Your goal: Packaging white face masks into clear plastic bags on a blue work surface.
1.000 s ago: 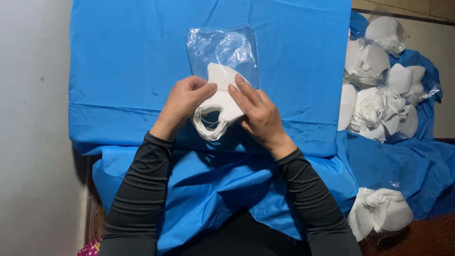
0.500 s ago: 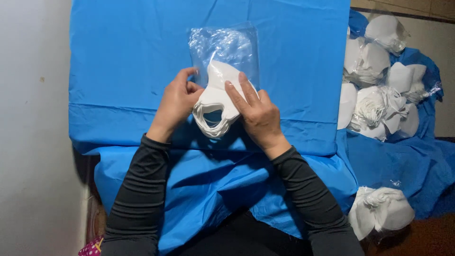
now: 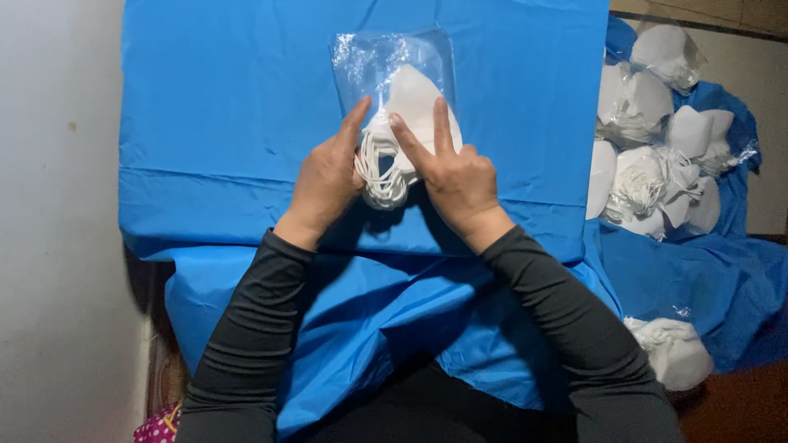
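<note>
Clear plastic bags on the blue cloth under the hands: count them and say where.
1. A clear plastic bag lies flat on the blue cloth, with the white mask partly inside. The pile at right may hide more.

I see both hands pressed on a white mask (image 3: 414, 102) that lies half inside a clear bag (image 3: 386, 61) on the blue sheet (image 3: 222, 123). My left hand (image 3: 327, 182) pins the mask's left edge, forefinger stretched up along it. My right hand (image 3: 458, 179) lies flat on the right side, two fingers (image 3: 439, 123) spread over it. The white ear loops (image 3: 382, 172) bunch between the two palms. More masks (image 3: 657, 156) are piled well off to the right.
</note>
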